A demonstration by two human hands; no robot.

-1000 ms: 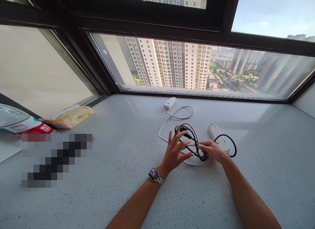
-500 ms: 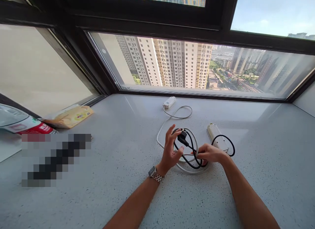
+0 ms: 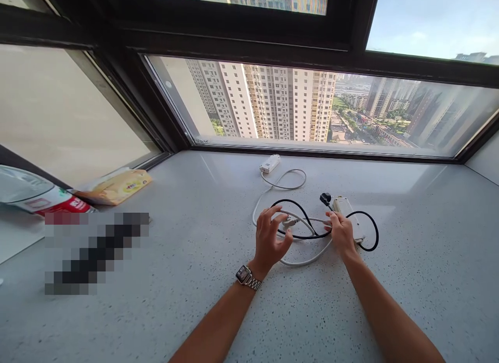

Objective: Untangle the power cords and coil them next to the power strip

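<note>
A black cable (image 3: 296, 207) loops across a white cable (image 3: 307, 259) on the speckled worktop (image 3: 195, 311), its black plug (image 3: 325, 198) touching a white power strip (image 3: 346, 217).

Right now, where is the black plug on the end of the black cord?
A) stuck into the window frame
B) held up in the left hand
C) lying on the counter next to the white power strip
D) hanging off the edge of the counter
C: the black plug lies on the counter right beside the white power strip, ahead of the right hand; the left hand is on the cords.
</note>
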